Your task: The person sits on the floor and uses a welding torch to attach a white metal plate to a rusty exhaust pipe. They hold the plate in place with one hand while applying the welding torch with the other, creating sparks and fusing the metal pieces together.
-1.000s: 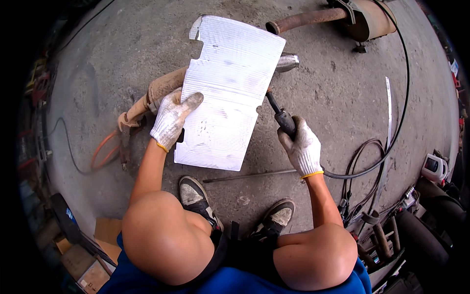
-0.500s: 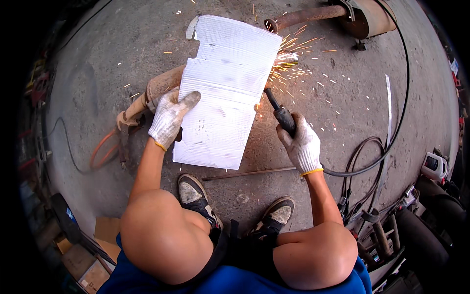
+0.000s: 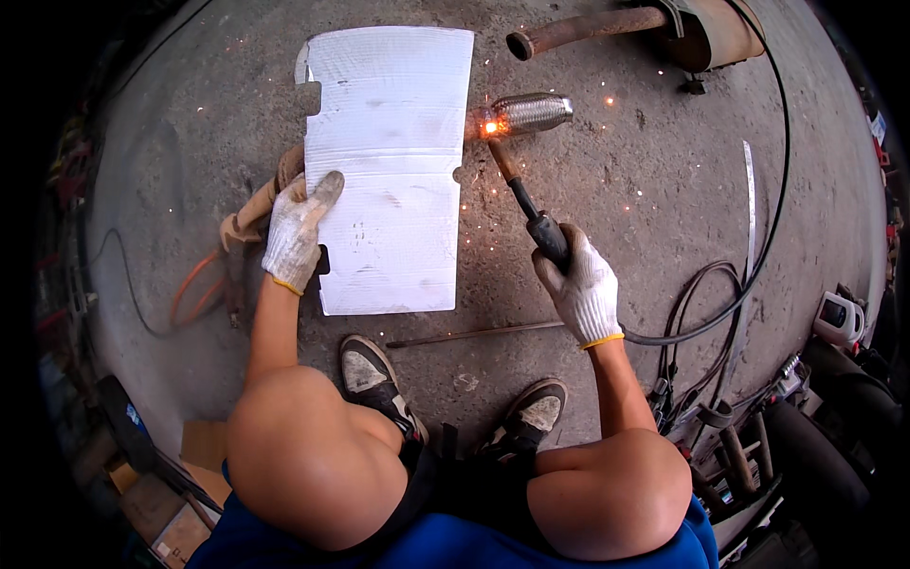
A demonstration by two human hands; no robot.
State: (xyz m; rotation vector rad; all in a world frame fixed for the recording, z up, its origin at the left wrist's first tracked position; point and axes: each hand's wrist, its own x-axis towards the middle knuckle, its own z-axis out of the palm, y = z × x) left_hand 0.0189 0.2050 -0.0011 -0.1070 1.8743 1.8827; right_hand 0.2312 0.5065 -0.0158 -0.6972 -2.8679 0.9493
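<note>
My left hand (image 3: 299,228), in a white knit glove, grips the left edge of a white cardboard sheet (image 3: 389,209), thumb on top. My gloved right hand (image 3: 580,284) is closed around the black handle of a welding torch (image 3: 547,232). The torch's nozzle points up and left at a small glowing orange spot on an exhaust pipe, where it meets a braided metal flex section (image 3: 534,113). The sheet hides the middle of the pipe; its rusty left end (image 3: 248,220) shows past my left hand.
A rusty muffler with a pipe (image 3: 592,33) lies at the top right. A black cable (image 3: 782,180) curves down the right side to my right hand. A thin rod (image 3: 474,333) lies before my shoes. Coiled cables (image 3: 697,322) and a white jug (image 3: 840,320) sit at right.
The cardboard sheet has moved left with my left hand, uncovering the flex section and torch nozzle. The large spray of sparks has died down to a small glowing spot.
</note>
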